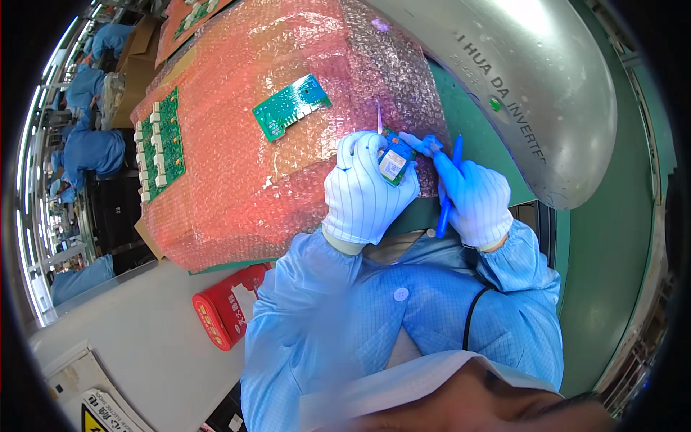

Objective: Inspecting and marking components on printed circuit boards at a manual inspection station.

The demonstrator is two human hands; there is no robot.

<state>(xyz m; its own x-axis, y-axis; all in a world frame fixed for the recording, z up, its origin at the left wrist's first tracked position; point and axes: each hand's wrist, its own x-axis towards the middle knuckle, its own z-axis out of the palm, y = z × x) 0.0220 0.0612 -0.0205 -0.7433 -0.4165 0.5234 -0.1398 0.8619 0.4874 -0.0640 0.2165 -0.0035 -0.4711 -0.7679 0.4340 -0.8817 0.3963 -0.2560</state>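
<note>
My left hand (pixel 360 198), in a white striped glove, is closed around a small circuit module (pixel 394 164) with a blue part and a white label. A thin pointed tip (pixel 379 119) sticks up beside its fingers; what it belongs to is hidden. My right hand (pixel 479 200), also gloved, grips a blue pen-shaped tool (pixel 444 216) that slants across the palm. Its outstretched fingertips are at the module's right edge; whether they touch it I cannot tell. Beyond my left hand a green circuit board (pixel 288 108) lies on the bubble wrap.
Pinkish bubble wrap (pixel 230 137) covers the work surface. A board with white connectors (pixel 162 144) lies at its left, another board (pixel 194 18) at the far left. A large silver lamp-like housing (pixel 533 79) overhangs the right. A red tin (pixel 227 306) stands lower left. Several people in blue (pixel 93 151) work beyond.
</note>
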